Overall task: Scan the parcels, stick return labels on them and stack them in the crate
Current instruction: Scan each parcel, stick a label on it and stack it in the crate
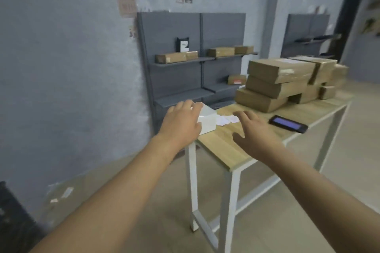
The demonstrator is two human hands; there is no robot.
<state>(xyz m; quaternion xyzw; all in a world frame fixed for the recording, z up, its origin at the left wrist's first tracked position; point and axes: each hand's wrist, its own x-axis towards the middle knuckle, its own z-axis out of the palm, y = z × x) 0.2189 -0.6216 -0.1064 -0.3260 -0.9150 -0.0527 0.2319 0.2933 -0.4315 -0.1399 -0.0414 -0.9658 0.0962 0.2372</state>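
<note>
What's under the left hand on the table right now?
The left hand rests on a small white box at the table's near corner. Loose labels lie beside the box. The hand covers the box's left side.

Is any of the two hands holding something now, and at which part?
The left hand lies over the top near corner of the white box; a closed grip cannot be told. The right hand is spread above the table, holding nothing.

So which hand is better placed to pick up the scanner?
Right hand, probably: it hovers open above the table, beside the scanner. The left hand rests on the white box, farther away.
</note>
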